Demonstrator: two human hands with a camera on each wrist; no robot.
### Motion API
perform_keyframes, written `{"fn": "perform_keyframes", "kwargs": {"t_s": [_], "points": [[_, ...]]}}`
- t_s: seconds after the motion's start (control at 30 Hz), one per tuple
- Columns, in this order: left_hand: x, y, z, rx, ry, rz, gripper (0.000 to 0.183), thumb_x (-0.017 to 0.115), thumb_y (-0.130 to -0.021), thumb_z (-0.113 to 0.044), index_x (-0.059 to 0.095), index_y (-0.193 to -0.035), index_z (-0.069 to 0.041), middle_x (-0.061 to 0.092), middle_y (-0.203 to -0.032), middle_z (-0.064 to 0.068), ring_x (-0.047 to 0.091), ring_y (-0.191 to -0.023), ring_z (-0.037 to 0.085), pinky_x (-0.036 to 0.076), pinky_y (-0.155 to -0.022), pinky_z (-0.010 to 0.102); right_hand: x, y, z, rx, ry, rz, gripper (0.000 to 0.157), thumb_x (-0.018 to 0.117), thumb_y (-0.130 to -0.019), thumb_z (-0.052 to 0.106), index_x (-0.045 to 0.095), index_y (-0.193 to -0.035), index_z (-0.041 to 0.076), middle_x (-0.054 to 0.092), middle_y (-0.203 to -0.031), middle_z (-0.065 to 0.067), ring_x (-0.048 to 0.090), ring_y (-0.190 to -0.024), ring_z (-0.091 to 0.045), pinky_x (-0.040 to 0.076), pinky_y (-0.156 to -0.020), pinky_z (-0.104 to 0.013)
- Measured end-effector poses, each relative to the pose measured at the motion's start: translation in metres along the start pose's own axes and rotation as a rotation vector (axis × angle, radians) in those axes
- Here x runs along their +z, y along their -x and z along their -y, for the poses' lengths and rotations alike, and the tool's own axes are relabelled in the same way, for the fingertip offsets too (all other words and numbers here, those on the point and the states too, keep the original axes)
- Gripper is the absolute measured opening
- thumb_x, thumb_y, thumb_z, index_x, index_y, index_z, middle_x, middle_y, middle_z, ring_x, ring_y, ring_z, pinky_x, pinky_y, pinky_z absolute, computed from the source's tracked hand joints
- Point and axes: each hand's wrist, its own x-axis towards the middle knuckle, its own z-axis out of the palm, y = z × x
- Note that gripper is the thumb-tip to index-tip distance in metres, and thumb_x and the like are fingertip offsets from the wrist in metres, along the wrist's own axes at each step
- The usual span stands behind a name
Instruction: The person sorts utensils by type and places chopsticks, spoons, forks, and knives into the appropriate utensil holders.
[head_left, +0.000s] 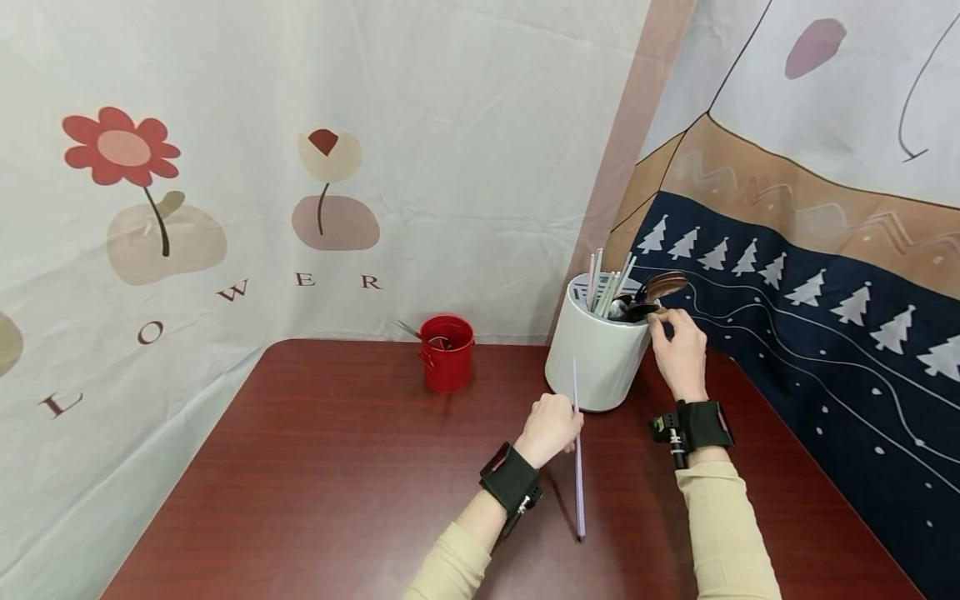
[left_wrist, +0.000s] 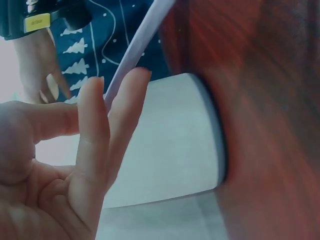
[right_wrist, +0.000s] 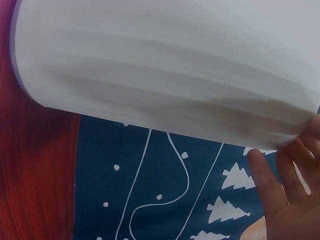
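Observation:
My left hand [head_left: 550, 431] pinches a pale purple chopstick [head_left: 579, 492] over the table in front of a white utensil holder [head_left: 592, 358]. In the left wrist view the chopstick [left_wrist: 136, 50] slants up between the fingers. At the right side of the holder's rim, my right hand [head_left: 681, 350] grips the edge, close beside the spoons [head_left: 663, 286]. Some of its fingers reach the rim in the right wrist view, where the smooth white holder wall [right_wrist: 165, 65] fills the upper part. Several light-coloured chopsticks [head_left: 609, 287] stand in the holder.
A small red bucket [head_left: 447, 367] with thin metal utensils in it stands left of the holder, near the back edge of the dark red wooden table [head_left: 337, 467]. Printed curtains [head_left: 465, 167] hang behind and along the right side.

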Motion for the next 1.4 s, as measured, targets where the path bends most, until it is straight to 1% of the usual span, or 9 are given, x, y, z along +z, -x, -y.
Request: {"fn": "perform_keyframes", "kwargs": {"t_s": [0.17, 0.27, 0.33, 0.47, 0.63, 0.83, 1.1, 1.27, 1.4], "points": [[-0.012, -0.003, -0.009, 0.108, -0.049, -0.101, 0.048, 0.055, -0.09, -0.011, 0.045, -0.044, -0.014, 0.048, -0.039, -0.005, 0.039, -0.035, 0.001, 0.03, -0.038, 0.016, 0.0, 0.0, 0.0, 0.006, -0.004, 0.009, 0.03, 0.05, -0.099, 0.023, 0.066, -0.108, 0.0, 0.061, -0.12, -0.017, 0.052, -0.121, -0.036, 0.04, -0.102, -0.052], [-0.021, -0.005, -0.015, 0.146, -0.066, -0.175, 0.049, 0.056, -0.091, -0.013, 0.036, -0.047, -0.016, 0.033, -0.044, -0.009, 0.034, -0.041, 0.003, 0.024, -0.039, 0.017, 0.0, 0.0, 0.0, 0.01, -0.005, 0.013, 0.03, 0.05, -0.099, 0.024, 0.066, -0.108, 0.0, 0.061, -0.121, -0.016, 0.052, -0.122, -0.036, 0.04, -0.102, -0.053], [-0.027, -0.006, -0.02, 0.163, -0.085, -0.225, 0.044, 0.057, -0.092, -0.016, 0.038, -0.052, -0.015, 0.03, -0.049, -0.008, 0.033, -0.044, 0.005, 0.023, -0.04, 0.017, 0.0, 0.0, 0.0, 0.01, -0.004, 0.013, 0.031, 0.05, -0.099, 0.024, 0.066, -0.107, 0.0, 0.061, -0.121, -0.016, 0.052, -0.122, -0.036, 0.04, -0.102, -0.052], [-0.039, -0.008, -0.028, 0.207, -0.119, -0.319, 0.025, 0.059, -0.093, -0.02, 0.055, -0.07, -0.011, 0.049, -0.053, -0.005, 0.047, -0.046, 0.006, 0.026, -0.04, 0.014, -0.001, 0.0, 0.0, 0.01, -0.002, 0.013, 0.031, 0.05, -0.099, 0.024, 0.066, -0.107, -0.001, 0.061, -0.121, -0.016, 0.052, -0.122, -0.036, 0.04, -0.102, -0.052], [-0.055, -0.011, -0.039, 0.256, -0.119, -0.407, 0.017, 0.057, -0.095, -0.022, 0.06, -0.088, -0.007, 0.062, -0.064, 0.003, 0.053, -0.049, 0.01, 0.027, -0.041, 0.014, -0.001, 0.001, 0.001, 0.016, -0.005, 0.023, 0.031, 0.049, -0.099, 0.025, 0.065, -0.108, 0.0, 0.06, -0.122, -0.017, 0.051, -0.123, -0.036, 0.039, -0.103, -0.052], [-0.069, -0.016, -0.053, 0.313, -0.085, -0.497, 0.014, 0.056, -0.095, -0.019, 0.06, -0.093, -0.005, 0.066, -0.071, 0.005, 0.057, -0.052, 0.012, 0.029, -0.044, 0.013, -0.001, 0.001, 0.001, 0.011, -0.005, 0.013, 0.029, 0.05, -0.099, 0.021, 0.065, -0.108, -0.001, 0.06, -0.12, -0.018, 0.052, -0.121, -0.036, 0.04, -0.103, -0.051], [-0.084, -0.021, -0.067, 0.412, -0.02, -0.59, 0.012, 0.054, -0.096, -0.016, 0.057, -0.095, -0.004, 0.07, -0.084, 0.005, 0.068, -0.07, 0.011, 0.048, -0.057, 0.015, 0.0, 0.002, 0.002, 0.009, -0.007, 0.007, 0.028, 0.05, -0.099, 0.02, 0.065, -0.108, -0.002, 0.061, -0.12, -0.018, 0.053, -0.12, -0.036, 0.04, -0.103, -0.05], [-0.089, -0.024, -0.07, 0.483, 0.011, -0.677, 0.012, 0.053, -0.096, -0.013, 0.056, -0.097, -0.002, 0.069, -0.089, 0.008, 0.072, -0.082, 0.012, 0.054, -0.068, 0.019, -0.001, 0.002, 0.001, -0.004, -0.012, -0.001, 0.027, 0.05, -0.099, 0.019, 0.065, -0.107, -0.002, 0.06, -0.119, -0.019, 0.053, -0.119, -0.037, 0.041, -0.102, -0.05], [-0.089, -0.027, -0.068, 0.521, 0.027, -0.726, 0.011, 0.051, -0.097, -0.012, 0.054, -0.097, -0.001, 0.069, -0.091, 0.009, 0.072, -0.084, 0.015, 0.055, -0.069, 0.02, 0.0, 0.002, 0.001, -0.003, -0.007, -0.001, 0.027, 0.05, -0.099, 0.019, 0.065, -0.108, -0.001, 0.06, -0.12, -0.019, 0.053, -0.12, -0.036, 0.04, -0.102, -0.05]]}}
